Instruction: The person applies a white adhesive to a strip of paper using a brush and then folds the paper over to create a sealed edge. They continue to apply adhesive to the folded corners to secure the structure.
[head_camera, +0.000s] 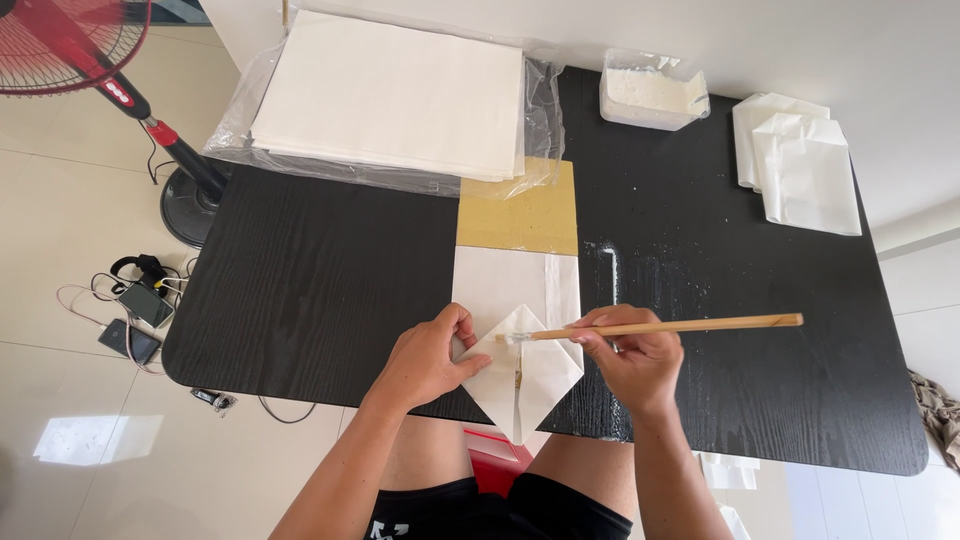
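The folded white paper (515, 375) lies at the near edge of the black table (320, 290), directly in front of the person, folded into a diamond whose lower point hangs just over the table edge and whose long axis runs away from the body, toward a brown card sheet (525, 215) lying beyond it. Both hands sit right on it, one at each side. The left hand (430, 360) lies flat with fingers spread, pressing down the left flap. The right hand (635, 360) is closed around a long wooden brush (660, 326), gripping it near the bristle end; the handle runs almost level out to the right, across the paper's long axis, and the whitish tip touches the paper near its upper fold, between the two hands. Of the two, the left hand covers more of the paper, while the right reaches it only through the brush. Farther back are a stack of white sheets (390, 95) in clear plastic wrap, a clear tub of white paste (652, 95), and, at the right, a small pile of folded paper bags (800, 165).
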